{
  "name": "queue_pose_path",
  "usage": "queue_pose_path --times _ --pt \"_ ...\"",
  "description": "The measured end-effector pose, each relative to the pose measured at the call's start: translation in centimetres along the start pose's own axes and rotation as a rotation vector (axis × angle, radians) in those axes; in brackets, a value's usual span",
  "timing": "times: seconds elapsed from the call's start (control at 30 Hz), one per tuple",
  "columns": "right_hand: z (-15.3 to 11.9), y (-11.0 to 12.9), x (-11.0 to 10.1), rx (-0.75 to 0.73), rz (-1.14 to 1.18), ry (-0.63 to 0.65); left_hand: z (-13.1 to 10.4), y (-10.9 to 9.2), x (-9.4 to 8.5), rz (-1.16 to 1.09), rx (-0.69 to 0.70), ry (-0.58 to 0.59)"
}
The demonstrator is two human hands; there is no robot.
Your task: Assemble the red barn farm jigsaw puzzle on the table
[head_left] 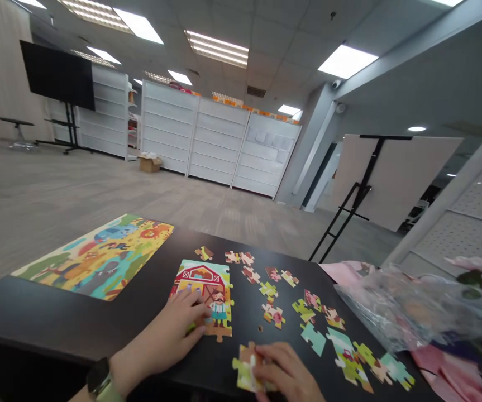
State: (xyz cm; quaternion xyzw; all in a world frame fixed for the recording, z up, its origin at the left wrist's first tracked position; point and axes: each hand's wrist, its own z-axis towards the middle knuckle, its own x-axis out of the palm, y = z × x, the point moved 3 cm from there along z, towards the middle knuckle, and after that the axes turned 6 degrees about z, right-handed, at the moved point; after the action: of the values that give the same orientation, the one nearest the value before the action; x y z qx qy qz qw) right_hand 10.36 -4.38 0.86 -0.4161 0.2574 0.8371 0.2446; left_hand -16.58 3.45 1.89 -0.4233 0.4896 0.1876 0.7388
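Note:
My left hand (pixel 184 321) lies on the left part of a partly joined jigsaw puzzle (pixel 219 287), which shows a red barn and a farmer figure. Its fingers are spread on the surface, thumb apart, and cover the puzzle's lower left. Near the table's front edge, my right hand (pixel 285 371) pinches a puzzle piece (pixel 246 371) in green, brown and white; the fingers hide its right side. Loose puzzle pieces (pixel 273 315) lie to the right of the joined part, among them a larger one with a red vehicle (pixel 345 354).
A finished animal picture (pixel 98 257) lies at the left of the dark table (pixel 140 312). Crumpled clear plastic (pixel 416 307) and pink cloth (pixel 450 368) cover the right end. Beyond stand an easel board (pixel 391 178), white shelves (pixel 215 139) and a screen (pixel 58 75).

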Motion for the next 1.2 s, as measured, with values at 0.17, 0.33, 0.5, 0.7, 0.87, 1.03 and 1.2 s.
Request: queue_pose_path --times 0.17,0.33,0.5,0.7,0.87,1.03,1.2 --pt "2.9 0.9 5.5 0.013 0.054 -0.042 -0.4 -0.2 0.3 -0.005 0.001 -0.011" --pt "2.3 -0.1 7.1 0.065 0.078 -0.010 -0.4 -0.1 0.4 -0.004 -0.007 -0.010" --pt "1.7 -0.6 7.4 0.100 0.029 0.024 -0.2 0.0 0.3 -0.018 -0.002 0.005" --pt "1.7 -0.2 6.5 0.306 0.115 0.142 -0.2 0.1 0.3 -0.023 0.005 -0.003" --pt "2.8 0.5 5.0 0.414 0.210 0.190 -0.3 0.1 0.3 -0.013 -0.007 0.015" --pt "3.5 0.1 3.9 0.472 0.226 0.239 -0.3 0.1 0.3 -0.002 -0.011 0.013" --pt "3.2 -1.2 4.7 0.424 0.235 0.155 -0.3 0.1 0.4 0.008 -0.016 0.015"
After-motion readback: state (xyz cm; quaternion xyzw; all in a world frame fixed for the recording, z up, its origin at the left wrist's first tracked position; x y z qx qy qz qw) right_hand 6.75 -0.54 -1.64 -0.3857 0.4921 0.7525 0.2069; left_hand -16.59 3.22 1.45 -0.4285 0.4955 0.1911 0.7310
